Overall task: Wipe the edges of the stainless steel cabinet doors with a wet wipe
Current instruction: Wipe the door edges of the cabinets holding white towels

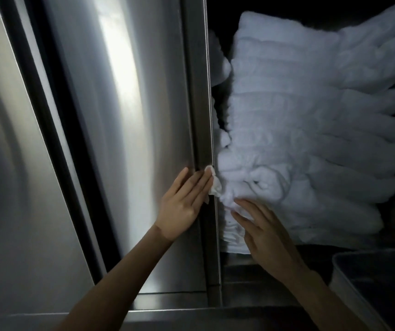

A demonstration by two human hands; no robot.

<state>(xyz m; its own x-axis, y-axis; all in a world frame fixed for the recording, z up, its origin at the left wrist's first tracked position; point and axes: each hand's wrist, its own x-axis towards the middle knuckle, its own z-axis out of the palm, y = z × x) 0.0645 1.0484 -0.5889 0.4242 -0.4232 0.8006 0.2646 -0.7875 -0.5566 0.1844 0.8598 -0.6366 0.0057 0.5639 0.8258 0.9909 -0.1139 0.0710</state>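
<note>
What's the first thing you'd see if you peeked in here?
A big pile of fluffy white towels fills the open right side of the cabinet, bright against the dark. Beside it the shiny steel door shows a streak of light, and the left hand presses a small wet wipe flat against the door's edge. The right hand reaches with straight fingers to the bottom of the pile.
</note>
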